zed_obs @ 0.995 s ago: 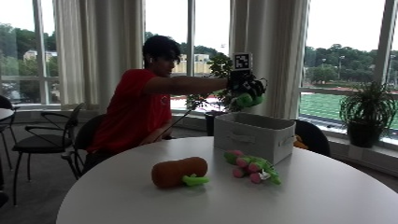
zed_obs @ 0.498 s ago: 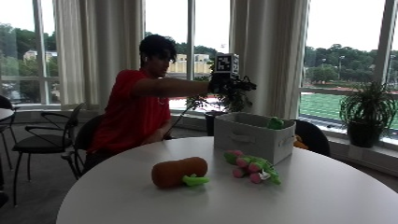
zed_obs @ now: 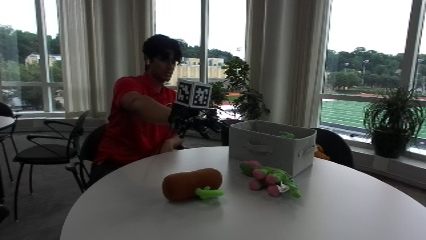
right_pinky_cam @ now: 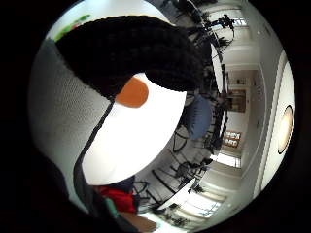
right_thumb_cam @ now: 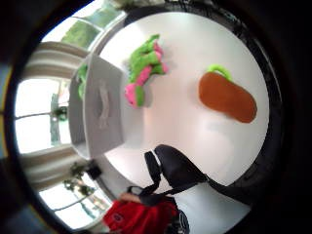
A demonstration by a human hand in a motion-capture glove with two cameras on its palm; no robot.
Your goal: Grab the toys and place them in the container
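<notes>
Round white table (zed_obs: pixel 346 210) by tall windows. Nearest: brown plush toy with a green stalk (zed_obs: pixel 192 184), lying on its side. Just behind it, pink-and-green plush toy (zed_obs: pixel 269 180), close against the grey fabric bin (zed_obs: pixel 269 147). Bin upright; something green (zed_obs: pixel 286 135) shows inside at the rim. Beyond, gloved right hand (zed_obs: pixel 183 116) raised over the table's far edge, holding nothing; finger spread cannot be told.

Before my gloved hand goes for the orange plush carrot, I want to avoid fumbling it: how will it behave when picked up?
The orange plush carrot looks soft and stuffed, so it will probably squash under the fingers rather than slip. It seems light for its bulk. It lies on its side on the white table; its rounded body might roll a little if nudged, though the green leaves may check that.
</notes>
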